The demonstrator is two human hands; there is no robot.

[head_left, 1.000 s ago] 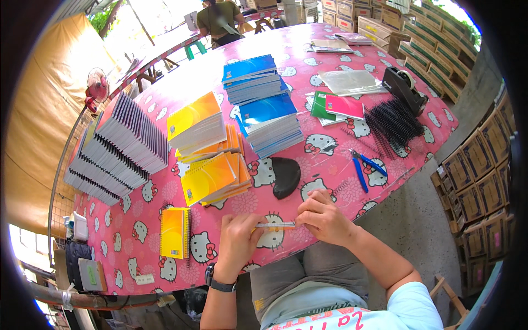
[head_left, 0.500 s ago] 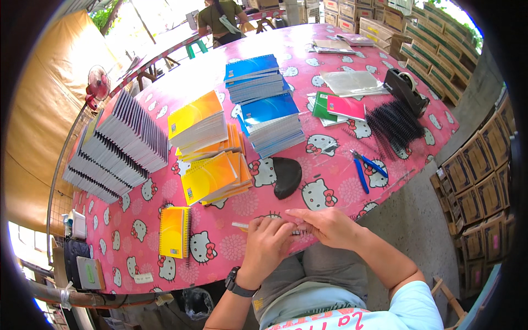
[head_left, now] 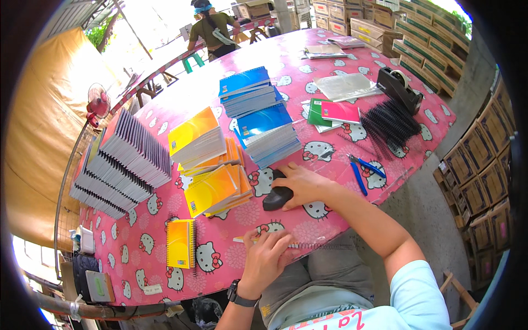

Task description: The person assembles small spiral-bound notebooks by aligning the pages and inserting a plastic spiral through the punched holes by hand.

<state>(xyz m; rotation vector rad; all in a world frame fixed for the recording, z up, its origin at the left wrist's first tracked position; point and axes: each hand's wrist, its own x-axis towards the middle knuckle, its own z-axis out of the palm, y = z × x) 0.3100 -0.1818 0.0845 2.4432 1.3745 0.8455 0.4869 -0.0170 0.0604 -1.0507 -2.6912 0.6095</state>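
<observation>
My left hand (head_left: 267, 252) is closed at the table's near edge, pressing down a thin notebook (head_left: 238, 240) seen nearly edge-on. From the notebook's right end a dark spiral binding coil (head_left: 324, 246) sticks out past the table edge. Most of the notebook is hidden under my fingers. Farther forward, my right hand (head_left: 301, 184) grips a black, rounded flat block (head_left: 276, 199) whose material I cannot make out. Two finished-looking yellow spiral notebooks (head_left: 179, 242) lie left of my left hand. To the right rest blue-handled pliers (head_left: 358, 175).
Stacks of yellow notebooks (head_left: 201, 137), blue notebooks (head_left: 267, 129) and coil-bound notebooks (head_left: 129, 159) stand on the pink table (head_left: 231, 258). A pile of black coils (head_left: 393, 124) and a tape dispenser (head_left: 400, 91) sit at right. Another person (head_left: 213, 27) is far off.
My right hand has left the coil beside my left hand and reached forward onto the black block. The coil now shows, sticking out to the right. My left hand stays on the notebook.
</observation>
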